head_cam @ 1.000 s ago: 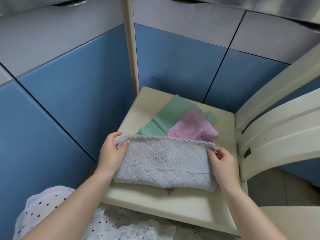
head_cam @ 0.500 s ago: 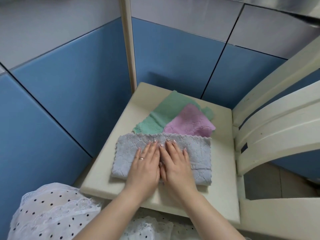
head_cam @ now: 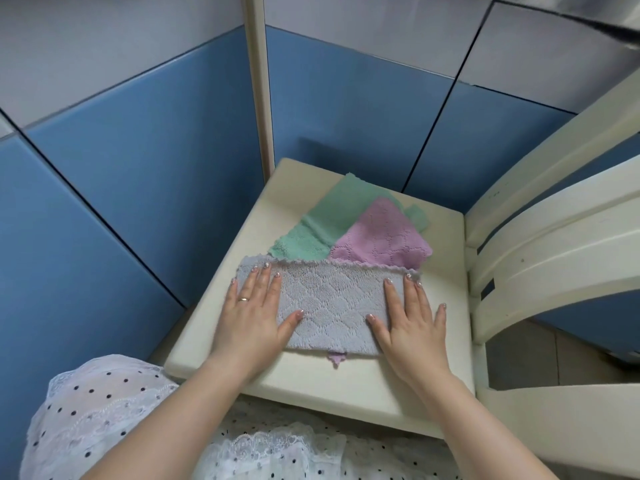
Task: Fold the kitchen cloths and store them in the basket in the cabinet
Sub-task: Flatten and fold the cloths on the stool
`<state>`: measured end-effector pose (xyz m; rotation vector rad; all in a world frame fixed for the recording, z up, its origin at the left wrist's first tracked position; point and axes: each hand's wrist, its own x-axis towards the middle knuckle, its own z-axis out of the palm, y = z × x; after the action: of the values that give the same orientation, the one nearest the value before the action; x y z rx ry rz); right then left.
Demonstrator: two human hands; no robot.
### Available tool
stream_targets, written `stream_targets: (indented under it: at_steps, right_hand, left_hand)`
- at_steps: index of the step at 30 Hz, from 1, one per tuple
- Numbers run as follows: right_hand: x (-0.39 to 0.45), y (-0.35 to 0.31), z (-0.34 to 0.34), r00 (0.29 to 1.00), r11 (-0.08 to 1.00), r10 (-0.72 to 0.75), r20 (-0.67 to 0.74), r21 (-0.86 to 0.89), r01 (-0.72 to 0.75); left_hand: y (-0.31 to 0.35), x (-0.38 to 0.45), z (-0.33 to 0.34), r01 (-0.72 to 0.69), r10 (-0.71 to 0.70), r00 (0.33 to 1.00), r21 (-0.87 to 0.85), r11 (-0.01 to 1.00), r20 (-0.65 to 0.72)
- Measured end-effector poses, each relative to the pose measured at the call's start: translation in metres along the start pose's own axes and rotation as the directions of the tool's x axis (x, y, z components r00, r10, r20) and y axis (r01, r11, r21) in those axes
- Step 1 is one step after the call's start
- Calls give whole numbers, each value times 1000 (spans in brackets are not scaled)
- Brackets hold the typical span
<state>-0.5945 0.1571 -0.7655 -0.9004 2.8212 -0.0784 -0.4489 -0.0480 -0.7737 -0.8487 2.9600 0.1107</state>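
- The hands have slid apart: half a second ago they sat together at the middle of the grey cloth (head_cam: pixel 330 306), now each covers one end.
- Left hand (head_cam: pixel 252 315) lies flat on the cloth's left end, fingers straight and slightly spread, gripping nothing, a ring on one finger.
- The grey cloth is folded into a long strip across the near part of the cream seat (head_cam: pixel 304 379), scalloped edge on the far side.
- A purple corner (head_cam: pixel 336 358) pokes out under its near edge.
- Right hand (head_cam: pixel 412 327) lies flat on the right end, fingers open, just pressing.
- Behind the strip, the green cloth (head_cam: pixel 329 216) lies unfolded with the purple cloth (head_cam: pixel 384 237) overlapping its right side; both are tucked under the grey strip's far edge.
- Bare seat shows along the left side, the near edge and the right side.
- Blue and grey panels (head_cam: pixel 138 188) close in on the left and behind; a cream post (head_cam: pixel 258 81) rises at the corner.
- The curved cream chair back (head_cam: pixel 554 237) stands on the right.
- A white dotted garment (head_cam: pixel 104 410) shows nearest the camera.
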Motion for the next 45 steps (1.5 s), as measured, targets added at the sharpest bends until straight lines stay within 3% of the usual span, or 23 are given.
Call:
stream_targets:
  at_steps: [3,5,6,8,9,12,14,18,28,35,37,42,45]
  right_hand:
    - [1,-5,-13,1000,999,-19,-18,30,19]
    - [5,-15,-27,976,986,-126,-179,87,143]
    - [10,-22,-35,939,966,-197,-283,109,235]
    - [23,-39,-46,856,909,-312,-413,132,395]
    - [31,-50,-51,846,890,-355,-399,133,436]
    - [58,-76,-58,891,899,-421,-172,54,435]
    - [74,-86,-58,910,912,-411,-57,-21,410]
    - [92,-93,-59,932,934,-350,97,-33,355]
    - [79,-82,-63,860,843,-504,-82,170,511]
    - [73,-83,-84,849,822,-527,41,279,497]
    - [67,-82,-95,821,799,-572,-3,227,557]
    - [51,-76,-126,717,698,-674,-176,168,697]
    - [42,-72,-139,721,659,-622,-304,295,692]
  left_hand:
    - [3,-4,-11,-8,8,1000,-34,999,8]
    - [7,-18,-19,-62,52,997,-176,982,-64]
    - [11,-29,-23,-84,42,990,-326,942,-135]
    - [22,-58,-33,-73,-81,976,-660,748,-200]
    - [28,-70,-36,-44,-148,974,-789,612,-170]
    - [42,-90,-39,164,-253,960,-972,170,118]
    - [43,-90,-39,238,-272,939,-969,67,212]
    - [40,-86,-38,257,-281,932,-964,65,229]
    - [34,-81,-36,286,-332,902,-958,-22,277]
    - [37,-82,-37,340,-308,878,-930,-138,366]
    - [38,-82,-35,372,-280,863,-904,-211,421]
    - [43,-76,-30,440,-92,794,-672,-596,601]
    - [47,-68,-36,409,-56,818,-647,-643,573]
